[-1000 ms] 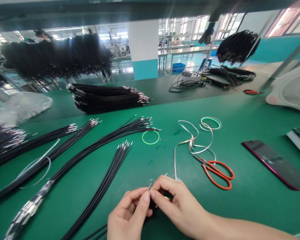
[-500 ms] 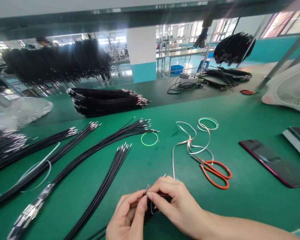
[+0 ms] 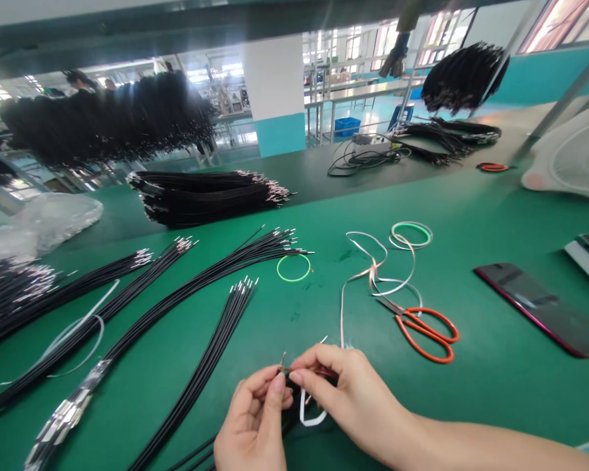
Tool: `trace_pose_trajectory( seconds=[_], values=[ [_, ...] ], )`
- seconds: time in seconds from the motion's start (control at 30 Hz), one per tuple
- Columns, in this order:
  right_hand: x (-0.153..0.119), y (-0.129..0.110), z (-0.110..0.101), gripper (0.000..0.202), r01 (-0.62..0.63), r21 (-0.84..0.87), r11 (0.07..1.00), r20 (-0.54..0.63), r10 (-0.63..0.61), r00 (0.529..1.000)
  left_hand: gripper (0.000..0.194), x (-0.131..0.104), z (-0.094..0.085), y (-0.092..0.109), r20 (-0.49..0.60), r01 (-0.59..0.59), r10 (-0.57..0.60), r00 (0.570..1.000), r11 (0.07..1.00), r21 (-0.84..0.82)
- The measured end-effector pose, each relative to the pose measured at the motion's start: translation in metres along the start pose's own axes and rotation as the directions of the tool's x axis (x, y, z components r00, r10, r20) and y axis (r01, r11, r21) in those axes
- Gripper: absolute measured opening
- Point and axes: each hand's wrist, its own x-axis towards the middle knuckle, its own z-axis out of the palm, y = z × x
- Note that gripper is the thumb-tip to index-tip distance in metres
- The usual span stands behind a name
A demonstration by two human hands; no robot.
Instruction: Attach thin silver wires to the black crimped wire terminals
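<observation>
My left hand (image 3: 255, 418) is closed in a pinch near the bottom centre, thumb and forefinger on the end of a thin copper-coloured wire (image 3: 285, 369). Right beside it, the thumb and forefinger of my right hand (image 3: 346, 389) pinch the same wire. A white ribbon loop (image 3: 313, 420) hangs below my right fingers. Black cable (image 3: 196, 453) runs in from the lower left under my left hand; how it joins the wire is hidden. Left of my hands lies a fanned bundle of black cables (image 3: 209, 353) with pale tips.
Orange-handled scissors (image 3: 425, 330), a tangled white ribbon (image 3: 373, 268) and a phone (image 3: 540, 307) lie to the right. A green ring (image 3: 278, 268) sits ahead. More cable bundles (image 3: 152, 314) cover the left, with a thick stack (image 3: 201, 199) behind. A fan (image 3: 569, 163) stands far right.
My fingertips have drawn slightly apart, showing more of the copper-coloured wire. The white ribbon loop under my right hand shows more fully. The camera view has shifted a little.
</observation>
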Motion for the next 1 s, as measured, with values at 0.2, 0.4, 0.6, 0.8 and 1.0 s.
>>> trace_pose_trajectory(
  seconds=[0.2,0.4,0.6,0.8,1.0],
  values=[
    [-0.005,-0.005,0.004,0.016,0.043,-0.098,0.994,-0.003,-0.044,0.999,0.033,0.013,-0.015,-0.006,0.202,0.147,-0.136,0.97,0.988,-0.039],
    [-0.004,-0.008,0.005,0.018,0.187,-0.295,0.937,-0.037,-0.207,0.978,0.031,0.012,-0.016,-0.002,0.232,0.172,-0.151,0.961,0.982,-0.071],
    [-0.003,-0.011,0.004,0.019,0.201,-0.294,0.934,-0.033,-0.22,0.975,0.029,0.006,-0.011,0.007,0.229,0.218,-0.185,0.956,0.967,-0.131],
    [-0.003,-0.01,0.003,0.019,0.183,-0.264,0.947,-0.012,-0.193,0.981,0.027,0.005,-0.013,0.009,0.278,0.276,-0.228,0.933,0.95,-0.147],
    [-0.002,-0.011,0.003,0.019,0.182,-0.236,0.955,-0.011,-0.189,0.982,0.025,0.01,-0.02,0.006,0.362,0.376,-0.289,0.886,0.906,-0.197]
  ],
)
